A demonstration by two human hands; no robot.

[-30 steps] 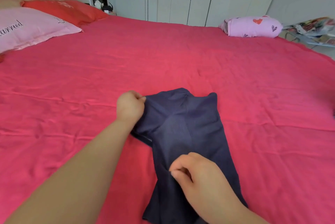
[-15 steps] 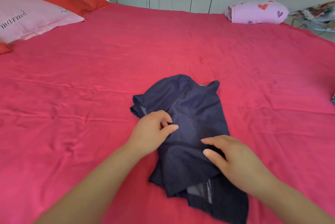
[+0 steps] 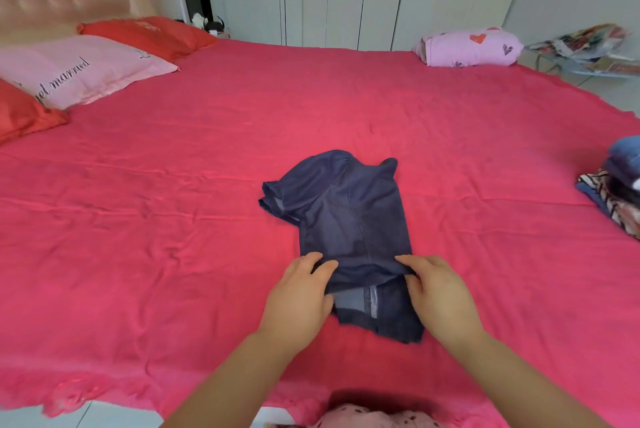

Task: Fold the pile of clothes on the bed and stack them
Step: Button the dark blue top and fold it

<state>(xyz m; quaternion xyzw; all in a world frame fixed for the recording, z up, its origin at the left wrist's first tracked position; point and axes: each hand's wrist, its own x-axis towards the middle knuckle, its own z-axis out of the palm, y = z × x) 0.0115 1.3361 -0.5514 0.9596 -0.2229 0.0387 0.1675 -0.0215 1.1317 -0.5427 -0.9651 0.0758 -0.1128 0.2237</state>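
Gripping: left hand and right hand each pinch the near fold of the navy garment | place: garment lies at frame centre on the red bed | stack at right edge | writing: pink pillow, upper left, script reads about "married", the rest unclear.

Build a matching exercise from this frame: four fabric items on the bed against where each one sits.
Items
1. dark navy garment
2. pale pink pillow with script lettering
3. lilac fabric bundle with heart prints
4. stack of folded blue and patterned clothes

Places
A. right edge of the red bedsheet
B. far right corner
C. middle, near end held by left hand and right hand
D. far left

Pairs: 1-C, 2-D, 3-B, 4-A
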